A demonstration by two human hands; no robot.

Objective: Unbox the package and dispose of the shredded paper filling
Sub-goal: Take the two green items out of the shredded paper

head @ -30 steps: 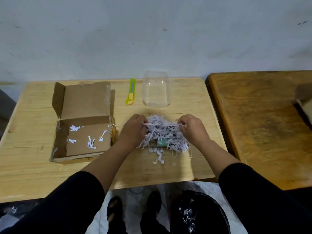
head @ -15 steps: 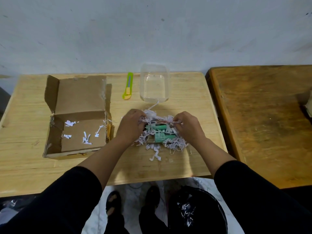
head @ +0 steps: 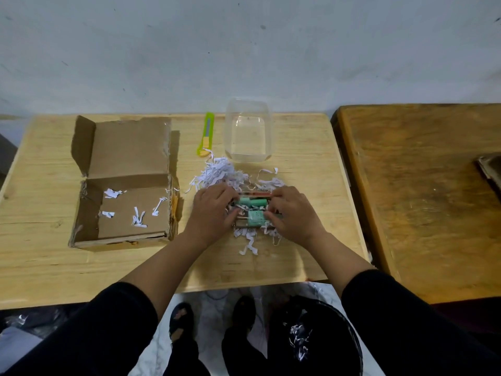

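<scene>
An open cardboard box (head: 124, 185) lies at the table's left with a few paper shreds inside. In the middle, my left hand (head: 212, 210) and my right hand (head: 291, 213) grip the two ends of a small green device (head: 253, 210) resting on the table. White shredded paper (head: 219, 173) is heaped just behind the device, and loose strips (head: 249, 242) lie in front of it. On the floor below the table edge stands a black bin (head: 314, 340) with some shreds in it.
A green and yellow utility knife (head: 206, 134) and a clear plastic container (head: 248, 131) sit at the back of the light wooden table (head: 40, 253). A darker wooden table (head: 423, 199) adjoins on the right. My feet (head: 181, 318) are under the table edge.
The shredded paper that covered the device has been pushed off to the back, exposing the green device. Both hands have closed in on the device's ends.
</scene>
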